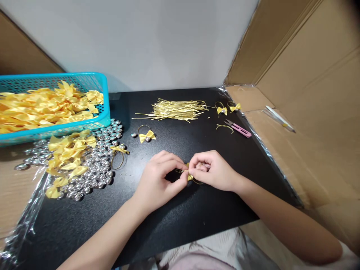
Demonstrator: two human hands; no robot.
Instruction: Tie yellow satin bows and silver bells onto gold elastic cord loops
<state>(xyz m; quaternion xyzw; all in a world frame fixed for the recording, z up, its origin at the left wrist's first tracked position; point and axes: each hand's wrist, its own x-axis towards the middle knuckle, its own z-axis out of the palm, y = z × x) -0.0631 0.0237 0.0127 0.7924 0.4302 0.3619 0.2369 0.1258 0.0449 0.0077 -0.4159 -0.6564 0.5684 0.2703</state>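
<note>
My left hand (pixel 161 180) and my right hand (pixel 216 170) meet over the black table, thumb and forefinger pinched on each. Between their fingertips is a small yellow ribbon bow (pixel 190 177), mostly covered by the fingers. A thin gold tie (pixel 180 171) pokes out by the left fingertips, and part of a thin ring shows below the right hand. Which hand grips which part is hard to make out. To the left lie a bow with a silver bead on a ring (pixel 147 137) and another such ring (pixel 117 160) on its side.
A turquoise basket (pixel 104 101) of yellow bows stands at the left. Loose bows (pixel 71 150) and silver beads (pixel 102 168) spread before it. Gold ties (pixel 178 110) lie at the back, pink snips (pixel 239 129) at the right near two bow rings (pixel 222 110). Cardboard walls (pixel 309 93) flank the table.
</note>
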